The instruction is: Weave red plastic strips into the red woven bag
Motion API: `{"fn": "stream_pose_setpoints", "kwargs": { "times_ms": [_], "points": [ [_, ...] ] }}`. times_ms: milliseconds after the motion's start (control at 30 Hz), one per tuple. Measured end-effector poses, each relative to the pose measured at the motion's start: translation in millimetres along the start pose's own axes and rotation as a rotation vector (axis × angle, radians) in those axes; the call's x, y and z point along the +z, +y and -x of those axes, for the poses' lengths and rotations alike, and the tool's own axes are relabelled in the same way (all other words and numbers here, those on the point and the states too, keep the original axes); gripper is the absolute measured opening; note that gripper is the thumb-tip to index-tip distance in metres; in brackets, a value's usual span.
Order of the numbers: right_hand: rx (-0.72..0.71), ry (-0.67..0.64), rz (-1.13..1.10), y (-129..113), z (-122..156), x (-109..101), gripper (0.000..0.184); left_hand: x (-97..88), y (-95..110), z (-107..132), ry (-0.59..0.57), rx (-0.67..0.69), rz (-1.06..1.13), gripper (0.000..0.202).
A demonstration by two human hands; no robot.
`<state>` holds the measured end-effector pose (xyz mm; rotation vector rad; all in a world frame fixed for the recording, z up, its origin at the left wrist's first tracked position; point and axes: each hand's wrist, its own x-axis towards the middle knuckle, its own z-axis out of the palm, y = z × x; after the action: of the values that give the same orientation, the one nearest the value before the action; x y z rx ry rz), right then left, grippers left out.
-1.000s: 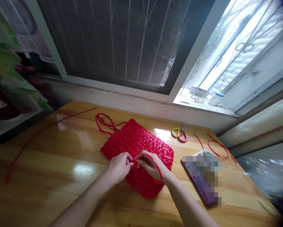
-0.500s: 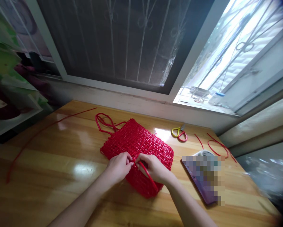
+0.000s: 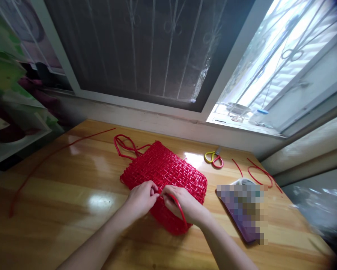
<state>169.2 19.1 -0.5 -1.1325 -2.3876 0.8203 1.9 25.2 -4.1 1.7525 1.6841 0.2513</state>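
Note:
A red woven basket (image 3: 168, 165) lies on its side on the wooden table, its near end partly behind my hands. My left hand (image 3: 144, 195) pinches at the basket's near edge, its thumb and fingers pressed together on the weave. Close beside it, my right hand (image 3: 179, 200) has its fingers closed on a red plastic cord (image 3: 181, 210), which bows out over the back of that hand. The exact spot where the fingertips meet the weave is hidden. Looped red handles (image 3: 126, 144) stick out from the basket's far left end.
Scissors (image 3: 214, 158) with one yellow and one red handle lie near the wall. A blurred-out purple flat object (image 3: 243, 221) and a white round item (image 3: 243, 182) are at the right. Loose red strips (image 3: 260, 174) lie there; a long red strip (image 3: 44, 165) curves across the left.
The cord by my right hand bows out further and higher than before. My right hand has turned slightly; my left hand stays in about the same place on the basket.

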Motion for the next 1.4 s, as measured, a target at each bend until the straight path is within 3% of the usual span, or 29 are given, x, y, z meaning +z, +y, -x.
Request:
{"fn": "stream_pose_setpoints", "kwargs": {
  "times_ms": [133, 300, 600, 967, 1233, 1400],
  "points": [
    [0.065, 0.074, -0.072, 3, 2, 4, 0.016, 0.7, -2, -1, 0.017, 0.011, 0.018, 0.012],
    [0.031, 0.085, -0.038, 0, 3, 1, 0.014, 0.3, -2, 2, 0.000, 0.052, 0.047, 0.016],
    [-0.007, -0.013, -0.092, 4, 0, -1, 0.018, 6.5, 1, 9, 0.053, 0.123, -0.165, 0.030],
    [0.015, -0.031, -0.071, 4, 3, -2, 0.017, -3.5, 13, 0, -0.042, 0.010, -0.196, 0.022],
    [-0.014, 0.004, -0.010, 11, 1, 10, 0.022, -0.6, 7, 0, 0.035, -0.054, -0.105, 0.014],
    [0.012, 0.034, 0.007, 12, -1, 15, 0.023, 13.1, 4, 0, 0.187, -0.031, -0.103, 0.009]
  ]
}}
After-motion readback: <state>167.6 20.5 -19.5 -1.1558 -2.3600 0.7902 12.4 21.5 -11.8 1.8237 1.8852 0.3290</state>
